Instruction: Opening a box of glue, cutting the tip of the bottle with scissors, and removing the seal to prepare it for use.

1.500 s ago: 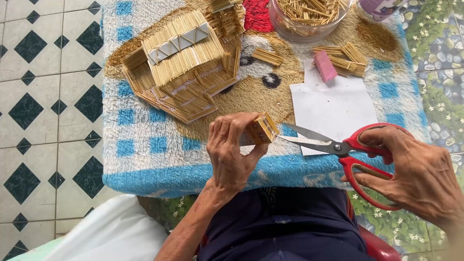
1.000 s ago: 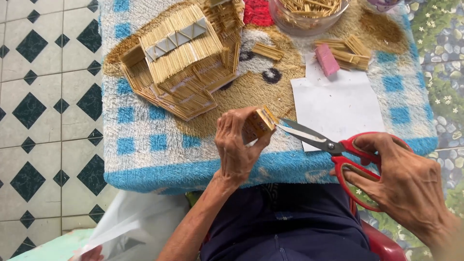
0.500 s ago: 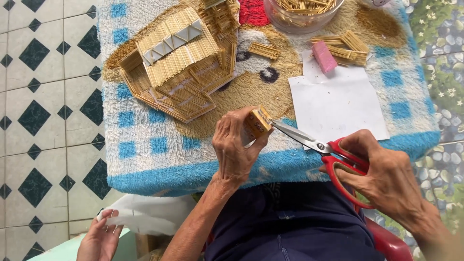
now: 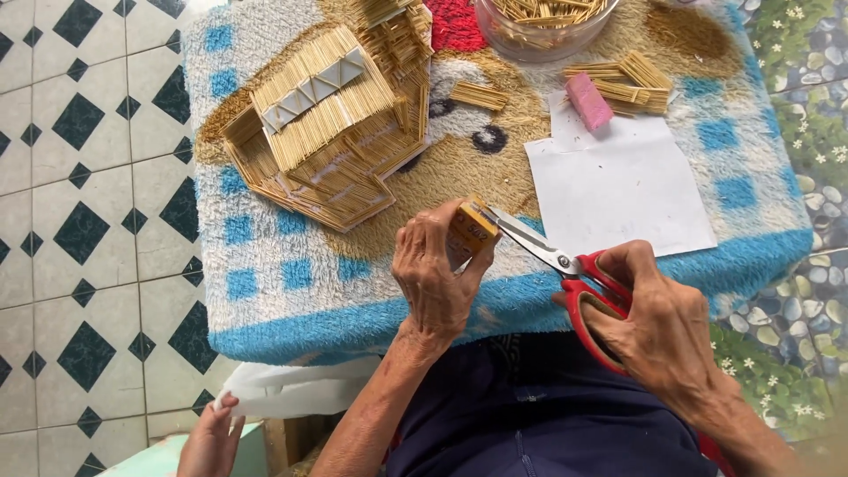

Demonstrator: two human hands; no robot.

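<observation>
Red-handled scissors [image 4: 565, 265], gripped by the right hand [image 4: 658, 331], met the small yellow box [image 4: 471, 231] the left hand [image 4: 433, 274] clasped.

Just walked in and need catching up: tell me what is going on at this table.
A person seated at a towel-covered table holds a small orange box in the left hand and red-handled scissors in the right hand, with the blade tips at the box's edge. On the table sit a model house built of thin sticks, a clear bowl of sticks, a pink block and a white paper sheet. Another person's hand shows at the lower left, by a white sheet.
</observation>
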